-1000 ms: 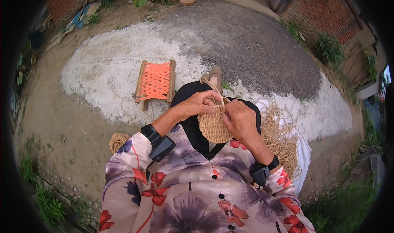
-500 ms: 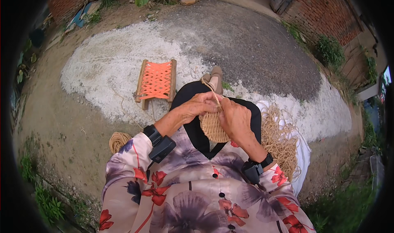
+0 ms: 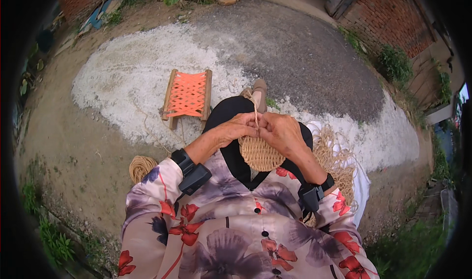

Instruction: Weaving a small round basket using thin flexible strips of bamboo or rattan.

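On the ground point(image 3: 132, 67) outdoors we see a coil of cord point(image 3: 142, 168), then an orange-strapped stool point(image 3: 187, 95). Our left hand point(image 3: 240, 126) pinches the top edge of a woven piece point(image 3: 261, 155) over our lap point(image 3: 227, 113); our right hand point(image 3: 282, 131) grips that edge too, fingers closed. A cord heap point(image 3: 340, 167) lies on white cloth point(image 3: 363, 184).

Bare hands: two, left hand point(image 3: 238, 127), right hand point(image 3: 282, 134). Woven cord piece point(image 3: 261, 156): one. Orange-webbed wooden stool point(image 3: 188, 94): one. Cord coil point(image 3: 142, 169): one. Loose cord heap point(image 3: 334, 153): one. White cloth point(image 3: 363, 185): one. Black wrist devices point(image 3: 194, 178): two. Floral shirt point(image 3: 221, 242): one.
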`<action>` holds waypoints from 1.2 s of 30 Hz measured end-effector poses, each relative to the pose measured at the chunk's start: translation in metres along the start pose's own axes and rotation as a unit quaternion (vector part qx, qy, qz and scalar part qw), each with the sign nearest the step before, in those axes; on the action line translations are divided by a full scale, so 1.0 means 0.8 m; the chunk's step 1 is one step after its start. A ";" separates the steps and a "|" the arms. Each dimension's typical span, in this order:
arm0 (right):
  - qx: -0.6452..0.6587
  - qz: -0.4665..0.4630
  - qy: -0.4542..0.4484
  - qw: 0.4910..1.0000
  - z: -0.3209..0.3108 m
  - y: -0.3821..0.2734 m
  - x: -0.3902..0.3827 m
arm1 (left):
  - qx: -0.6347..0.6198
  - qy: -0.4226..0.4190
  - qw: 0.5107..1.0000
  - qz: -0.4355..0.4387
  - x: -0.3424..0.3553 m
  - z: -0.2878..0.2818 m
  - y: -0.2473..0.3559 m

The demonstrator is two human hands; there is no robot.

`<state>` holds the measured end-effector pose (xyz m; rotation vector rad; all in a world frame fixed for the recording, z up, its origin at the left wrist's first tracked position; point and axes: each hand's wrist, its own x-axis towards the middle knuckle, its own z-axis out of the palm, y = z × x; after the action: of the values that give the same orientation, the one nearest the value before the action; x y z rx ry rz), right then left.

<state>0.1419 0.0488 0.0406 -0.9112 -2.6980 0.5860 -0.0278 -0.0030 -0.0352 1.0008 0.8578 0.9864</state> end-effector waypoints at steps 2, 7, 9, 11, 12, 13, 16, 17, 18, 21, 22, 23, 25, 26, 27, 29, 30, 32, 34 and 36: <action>-0.007 -0.006 -0.012 1.000 -0.006 -0.004 -0.002 | -0.002 0.004 1.000 0.003 -0.001 0.001 -0.001; -0.063 -0.042 -0.014 0.997 -0.001 0.001 -0.014 | -0.017 0.007 1.000 0.017 0.002 0.001 -0.004; -0.096 -0.047 0.039 0.993 -0.002 -0.005 -0.021 | -0.004 -0.004 1.000 0.021 0.001 -0.003 -0.004; -0.095 -0.052 0.050 0.993 0.005 0.001 -0.025 | 0.009 -0.016 1.000 0.023 -0.002 -0.002 -0.003; -0.093 -0.057 0.062 0.992 0.006 0.004 -0.026 | 0.009 -0.001 0.999 0.033 -0.005 0.001 0.001; -0.093 -0.057 0.063 0.992 0.004 0.007 -0.025 | 0.009 0.013 0.999 0.043 -0.007 0.003 0.004; 0.061 0.000 0.062 0.996 -0.005 0.007 -0.016 | 0.022 0.005 0.997 0.073 -0.002 -0.004 -0.008; 0.094 0.030 0.074 0.992 -0.006 0.002 -0.011 | 0.023 0.006 0.997 0.072 0.000 -0.004 -0.013; 0.126 0.062 0.087 0.986 -0.007 -0.002 -0.007 | 0.018 0.021 0.997 0.069 0.002 0.000 -0.014; 0.015 0.079 0.069 0.994 -0.001 -0.002 0.007 | 0.034 0.043 0.996 0.065 0.002 0.004 -0.013; 0.016 0.079 0.070 0.994 0.002 0.002 0.007 | 0.054 0.051 0.995 0.066 0.002 0.004 -0.013; 0.034 0.080 0.072 0.994 0.008 0.008 0.007 | 0.055 0.050 0.995 0.065 0.003 0.006 -0.013; 0.053 0.078 0.071 0.993 0.010 0.012 0.009 | 0.016 0.032 0.997 0.073 0.003 0.009 -0.013; 0.071 0.086 0.065 0.992 0.009 0.013 0.009 | 0.016 0.033 0.997 0.073 0.003 0.010 -0.013; 0.087 0.096 0.060 0.990 0.007 0.015 0.007 | 0.019 0.048 0.996 0.072 0.001 0.013 -0.011; 0.125 0.097 0.044 0.986 0.000 0.022 0.000 | 0.022 0.062 0.995 0.071 0.001 0.013 -0.012; 0.163 0.095 0.030 0.982 -0.002 0.025 -0.003 | 0.008 0.069 0.996 0.063 -0.001 0.009 -0.013; 0.177 0.095 0.022 0.979 -0.007 0.027 -0.012 | -0.007 0.077 0.995 0.057 -0.001 0.003 -0.016; 0.192 0.099 0.018 0.976 -0.009 0.024 -0.021 | -0.002 0.053 0.997 0.053 -0.002 0.005 -0.007; 0.177 0.048 0.039 0.982 -0.008 0.014 -0.027 | -0.019 0.065 0.997 0.037 -0.003 0.010 -0.001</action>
<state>0.1668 0.0458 0.0391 -0.9441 -2.3828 0.9884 -0.0211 -0.0075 -0.0335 0.9491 0.9105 1.1358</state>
